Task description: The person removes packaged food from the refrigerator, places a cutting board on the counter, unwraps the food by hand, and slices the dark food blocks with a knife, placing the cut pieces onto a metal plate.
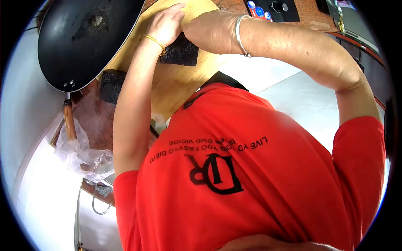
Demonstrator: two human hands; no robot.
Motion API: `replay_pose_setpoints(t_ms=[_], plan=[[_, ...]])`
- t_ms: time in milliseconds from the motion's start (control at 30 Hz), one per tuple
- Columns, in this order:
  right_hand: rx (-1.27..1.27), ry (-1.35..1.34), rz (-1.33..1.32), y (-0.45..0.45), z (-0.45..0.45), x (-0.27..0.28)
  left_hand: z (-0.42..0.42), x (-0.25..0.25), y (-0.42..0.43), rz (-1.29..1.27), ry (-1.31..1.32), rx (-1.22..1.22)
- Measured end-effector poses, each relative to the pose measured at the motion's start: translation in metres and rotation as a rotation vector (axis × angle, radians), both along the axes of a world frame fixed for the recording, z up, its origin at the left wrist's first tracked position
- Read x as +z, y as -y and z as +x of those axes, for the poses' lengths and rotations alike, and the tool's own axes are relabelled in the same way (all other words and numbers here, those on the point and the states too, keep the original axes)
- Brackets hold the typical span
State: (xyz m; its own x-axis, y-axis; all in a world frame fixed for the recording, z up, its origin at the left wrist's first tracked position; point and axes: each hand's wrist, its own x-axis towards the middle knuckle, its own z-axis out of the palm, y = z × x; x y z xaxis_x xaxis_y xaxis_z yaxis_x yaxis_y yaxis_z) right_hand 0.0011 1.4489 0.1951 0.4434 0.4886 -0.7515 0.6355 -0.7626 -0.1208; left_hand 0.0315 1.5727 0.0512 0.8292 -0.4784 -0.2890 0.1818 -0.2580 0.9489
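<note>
A dark, nearly black block point(184, 54) lies on a round wooden board point(167, 90). My left hand point(166, 25), below a gold bracelet on the wrist, rests at the block's upper left, with its visible fingers slightly apart. Beside it, my right hand point(209, 31) is closed like a fist at the block's upper right; a silver bangle circles that wrist. Its fingertips and whatever they hold are hidden. The upper part of the block is covered by the hands. Another dark block point(111, 85) sits left of my left forearm, at the board's edge.
A large black wok point(90, 37) with a wooden handle point(69, 121) fills the upper left. Below it lies a crumpled clear plastic bag point(79, 150). A black panel with a knob point(279, 7) is at the top right. My red shirt covers the lower middle.
</note>
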Motion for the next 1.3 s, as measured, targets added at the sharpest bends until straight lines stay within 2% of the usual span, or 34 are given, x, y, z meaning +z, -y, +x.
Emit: replay_pose_setpoints(t_ms=[67,133,200,300,367,467,667,800,900,967,1000,1033,1100,1200,1300], plan=[[-0.001,0.017,0.007,0.004,-0.003,-0.004,-0.001,0.003,0.0,0.265,0.358,-0.074],[0.003,0.038,0.016,0.011,-0.006,-0.008,-0.002,0.009,0.002,0.325,0.339,-0.083],[-0.043,0.118,0.187,0.019,-0.01,-0.01,-0.003,0.012,0.002,0.386,0.317,-0.096],[-0.128,0.132,0.113,0.021,-0.015,-0.01,-0.006,0.017,0.004,0.486,0.378,-0.145],[-0.108,0.097,0.119,0.025,-0.013,-0.015,-0.008,0.027,0.007,0.636,0.405,-0.16],[-0.095,0.139,0.153,0.034,-0.022,-0.023,-0.01,0.031,0.012,0.722,0.483,-0.183],[-0.025,0.247,0.199,0.053,-0.038,-0.043,-0.018,0.044,0.022,0.783,0.556,-0.177],[-0.138,0.293,0.33,0.065,-0.049,-0.07,-0.023,0.043,0.036,0.887,0.683,-0.216],[-0.225,0.282,0.345,0.072,-0.053,-0.072,-0.024,0.047,0.038,0.911,0.666,-0.247],[-0.372,0.423,0.499,0.076,-0.056,-0.068,-0.021,0.043,0.033,0.9,0.685,-0.231],[-0.478,0.286,0.308,0.077,-0.055,-0.058,-0.021,0.045,0.032,0.895,0.669,-0.226],[-0.501,0.159,0.232,0.082,-0.056,-0.055,-0.022,0.047,0.032,0.887,0.65,-0.219],[-0.462,0.183,0.339,0.089,-0.066,-0.05,-0.022,0.048,0.032,0.9,0.624,-0.226],[-0.425,0.132,0.334,0.083,-0.06,-0.038,-0.017,0.045,0.026,0.899,0.484,-0.266],[-0.375,0.147,0.237,0.074,-0.058,-0.028,-0.017,0.035,0.022,0.852,0.527,-0.215]])
